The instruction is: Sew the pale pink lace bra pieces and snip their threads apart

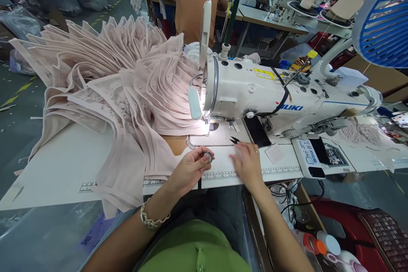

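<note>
A small round silver metal bobbin case point(209, 157) sits pinched at the fingertips of the left hand point(190, 169), held just above the white sewing table point(63, 170), near the front edge. The needle area of the white industrial sewing machine point(270, 93) lies straight ahead of it. The right hand point(247, 162), just beside, rests open and flat on the table, blurred. Small black thread snips point(235, 140) lie just beyond. Stacked pale pink fabric pieces point(127, 85) spread to the left.

Head camera looks forward and down, close over the sewing table point(63, 170)
</note>
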Tool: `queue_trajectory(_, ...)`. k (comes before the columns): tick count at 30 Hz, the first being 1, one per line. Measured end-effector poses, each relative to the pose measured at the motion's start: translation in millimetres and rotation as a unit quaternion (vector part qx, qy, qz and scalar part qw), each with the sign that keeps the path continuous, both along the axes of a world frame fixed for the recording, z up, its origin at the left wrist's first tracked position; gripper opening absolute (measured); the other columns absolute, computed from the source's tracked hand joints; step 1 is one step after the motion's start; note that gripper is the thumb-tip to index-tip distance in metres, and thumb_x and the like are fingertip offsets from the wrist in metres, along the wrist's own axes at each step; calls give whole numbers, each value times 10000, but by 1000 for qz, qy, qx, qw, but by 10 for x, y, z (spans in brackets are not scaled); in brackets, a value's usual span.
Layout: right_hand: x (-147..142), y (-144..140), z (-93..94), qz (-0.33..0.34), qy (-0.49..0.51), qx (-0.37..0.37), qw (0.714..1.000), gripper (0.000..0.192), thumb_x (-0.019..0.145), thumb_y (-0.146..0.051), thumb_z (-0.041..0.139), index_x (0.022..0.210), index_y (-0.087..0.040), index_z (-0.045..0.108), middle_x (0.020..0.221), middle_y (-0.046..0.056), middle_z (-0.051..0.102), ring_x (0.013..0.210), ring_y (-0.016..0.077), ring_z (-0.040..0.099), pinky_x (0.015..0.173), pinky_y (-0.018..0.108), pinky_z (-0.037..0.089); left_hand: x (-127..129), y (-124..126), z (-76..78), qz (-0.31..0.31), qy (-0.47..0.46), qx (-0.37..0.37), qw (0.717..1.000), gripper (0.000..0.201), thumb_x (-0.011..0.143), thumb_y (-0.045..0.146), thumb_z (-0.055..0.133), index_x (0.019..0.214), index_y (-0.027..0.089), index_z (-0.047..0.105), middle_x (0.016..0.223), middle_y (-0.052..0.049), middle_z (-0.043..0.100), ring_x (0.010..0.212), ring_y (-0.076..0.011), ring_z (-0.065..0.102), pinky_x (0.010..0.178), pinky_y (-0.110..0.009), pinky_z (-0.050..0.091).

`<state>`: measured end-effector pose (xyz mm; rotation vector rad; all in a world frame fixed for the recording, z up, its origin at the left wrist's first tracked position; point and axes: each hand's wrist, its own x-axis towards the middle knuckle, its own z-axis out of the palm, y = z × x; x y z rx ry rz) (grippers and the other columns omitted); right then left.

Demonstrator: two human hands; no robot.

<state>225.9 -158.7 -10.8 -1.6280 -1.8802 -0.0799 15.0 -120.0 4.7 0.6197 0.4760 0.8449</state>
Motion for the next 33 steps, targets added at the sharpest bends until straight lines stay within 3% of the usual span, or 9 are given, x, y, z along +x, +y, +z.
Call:
queue_trajectory(3, 141, 193, -97, -66, -61, 37, 995, 199, 952, -241, 480, 1016, -157, 650, 975, 138, 620, 943, 275, 508, 831, 464, 462, 24, -21, 1, -3, 19, 8, 1000, 275, 714, 330, 841, 815, 133, 677, 766, -9, 574, 596, -55, 396, 588, -222, 334)
queue_trajectory(7, 79, 200, -105, -36, -16, 54, 998, 250, 976, -183, 376, 917, -183, 619, 868, 88, 610, 849, 225, 545, 787, 385, 471, 27, -3, 51, 13, 34, 12, 999, 307, 679, 343, 863, 806, 133, 678, 781, -11, 582, 622, -60, 407, 607, -223, 336)
queue_trajectory(9, -22, 100, -55, 3, 24, 26, 999, 263, 986, -184, 342, 933, -195, 600, 827, 55, 605, 786, 193, 562, 727, 330, 469, 19, 19, 74, 25, 38, 14, 999, 314, 669, 344, 868, 801, 133, 677, 780, -10, 585, 628, -63, 413, 617, -224, 340)
queue_trajectory(14, -274, -142, 82, 77, -46, -71, 993, 210, 987, -290, 436, 1020, -203, 624, 887, 53, 653, 837, 190, 598, 711, 297, 438, -3, 46, 95, 40, 35, 20, 998, 317, 662, 338, 872, 790, 129, 672, 750, -7, 585, 627, -68, 417, 614, -227, 335)
queue_trajectory(20, -450, -87, -29, 71, -160, -21, 984, 222, 943, -393, 565, 968, -180, 619, 780, 33, 662, 727, 176, 605, 609, 283, 372, -4, 33, 84, 39, 34, 22, 998, 330, 669, 349, 868, 810, 128, 667, 748, 0, 585, 603, -57, 416, 608, -211, 354)
queue_trajectory(23, -481, -33, -104, 57, -180, 16, 982, 244, 981, -389, 498, 887, -196, 614, 749, 16, 673, 674, 150, 599, 596, 270, 339, -12, 22, 77, 32, 29, 30, 999, 316, 691, 350, 853, 818, 127, 667, 720, 6, 562, 605, -62, 415, 610, -212, 360)
queue_trajectory(26, -434, 13, -116, 1, -178, 49, 983, 329, 1011, -398, 422, 837, -192, 609, 686, 11, 665, 622, 133, 587, 577, 262, 312, -29, 3, 64, 28, 22, 40, 999, 302, 711, 351, 840, 818, 123, 673, 700, 7, 539, 608, -66, 401, 593, -210, 342)
queue_trajectory(29, -339, 64, -88, -55, -182, 50, 981, 355, 1011, -411, 416, 816, -183, 604, 637, 10, 646, 574, 127, 567, 539, 266, 276, -39, -21, 38, 33, 21, 36, 999, 297, 704, 345, 846, 818, 126, 680, 719, 0, 546, 614, -64, 394, 596, -209, 333)
queue_trajectory(33, -278, 99, -73, -54, -195, 36, 979, 338, 1006, -400, 434, 803, -183, 593, 624, 7, 636, 571, 128, 561, 539, 263, 267, -37, -28, 7, 39, 20, 25, 999, 293, 695, 339, 853, 806, 127, 682, 722, -3, 547, 613, -63, 389, 600, -209, 335)
